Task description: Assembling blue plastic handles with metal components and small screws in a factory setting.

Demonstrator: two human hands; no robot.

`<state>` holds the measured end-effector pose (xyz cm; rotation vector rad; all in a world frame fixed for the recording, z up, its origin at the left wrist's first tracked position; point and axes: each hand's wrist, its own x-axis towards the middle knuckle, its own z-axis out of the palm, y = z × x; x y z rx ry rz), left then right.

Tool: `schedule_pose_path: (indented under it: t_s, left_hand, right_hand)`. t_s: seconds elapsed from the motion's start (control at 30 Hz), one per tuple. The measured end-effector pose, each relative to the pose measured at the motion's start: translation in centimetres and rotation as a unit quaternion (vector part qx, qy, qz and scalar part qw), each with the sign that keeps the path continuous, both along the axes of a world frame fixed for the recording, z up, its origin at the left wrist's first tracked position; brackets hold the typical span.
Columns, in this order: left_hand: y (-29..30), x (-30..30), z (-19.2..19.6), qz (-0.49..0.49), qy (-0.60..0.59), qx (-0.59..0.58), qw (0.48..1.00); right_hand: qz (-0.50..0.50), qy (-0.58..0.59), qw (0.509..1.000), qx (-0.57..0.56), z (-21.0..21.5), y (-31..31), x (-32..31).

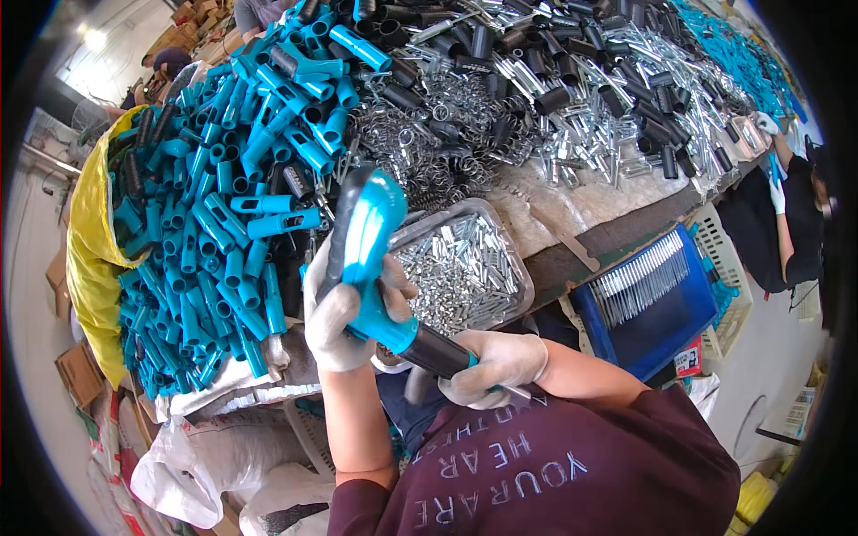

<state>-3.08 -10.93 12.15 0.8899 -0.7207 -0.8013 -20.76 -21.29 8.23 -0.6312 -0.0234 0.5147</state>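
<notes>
Both of my hands wear whitish gloves. In front of my chest I hold a teal-and-black hand tool (382,319) with a bent, pistol-like handle, tilted with its rounded end up. My left hand (338,323) wraps round the handle near its bend. Lower down and to the right, my right hand (497,364) closes round the black sleeve at the other end, where a thin metal shaft pokes out beside the fingers. Just beyond the tool, a clear plastic tub (527,290) holds many small metal pins.
Teal slotted tubes (214,205) are heaped at the left, beside a yellow sack (89,259). Springs (438,125), black sleeves (657,129) and metal rods cover the far bench. A blue tray (643,348) holds metal shafts at right. A co-worker's gloved hand (778,192) shows far right.
</notes>
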Motion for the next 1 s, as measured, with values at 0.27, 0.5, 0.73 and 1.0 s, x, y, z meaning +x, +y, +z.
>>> schedule_pose_path:
  t_s: [0.27,0.5,0.73,1.0]
  left_hand:
    - [-2.5,0.9,1.7,-0.04,0.141,-0.136,0.98]
    - [-5.6,-2.2,2.8,0.044,-0.052,0.103,0.992]
    - [-6.8,3.2,-0.6,0.051,-0.409,0.225,0.883]
    - [-11.5,4.3,0.4,0.193,-0.561,0.267,0.759]
  right_hand:
    - [0.005,-0.034,0.996,-0.083,-0.7,1.2,0.3]
    - [-0.256,0.015,0.871,-0.42,-2.6,-0.2,-0.2]
    - [-0.444,-0.01,0.888,-0.12,-5.0,-3.7,-4.7]
    - [-0.629,-0.07,0.698,-0.336,-8.6,-7.8,-5.5]
